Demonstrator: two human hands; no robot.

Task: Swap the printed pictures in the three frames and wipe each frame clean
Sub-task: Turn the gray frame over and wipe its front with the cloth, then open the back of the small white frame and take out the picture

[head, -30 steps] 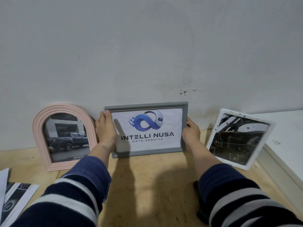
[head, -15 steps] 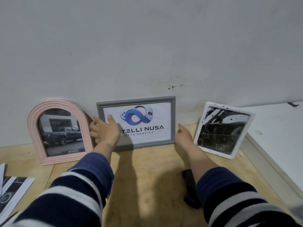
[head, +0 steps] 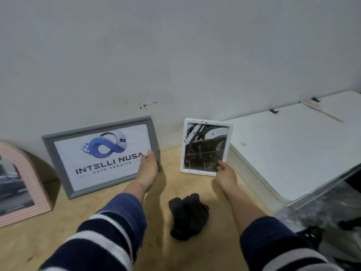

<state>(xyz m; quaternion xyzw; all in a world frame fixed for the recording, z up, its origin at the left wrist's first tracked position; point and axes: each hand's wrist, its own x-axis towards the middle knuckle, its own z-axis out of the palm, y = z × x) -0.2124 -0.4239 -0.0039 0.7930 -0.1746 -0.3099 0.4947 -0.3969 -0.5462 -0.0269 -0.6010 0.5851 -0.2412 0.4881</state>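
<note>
Three frames lean against the wall on the wooden table (head: 58, 241): pink arched frame (head: 21, 184) far left, grey frame (head: 101, 157) with the logo print in the middle, white frame (head: 207, 147) at right. Left hand (head: 148, 171) lies against the grey frame's right edge, thumb on the print's corner; whether its fingers curl behind, cannot tell. Right hand (head: 226, 175) pinches the white frame's lower right corner; a dark cloth (head: 187, 216) sits between the forearms.
</note>
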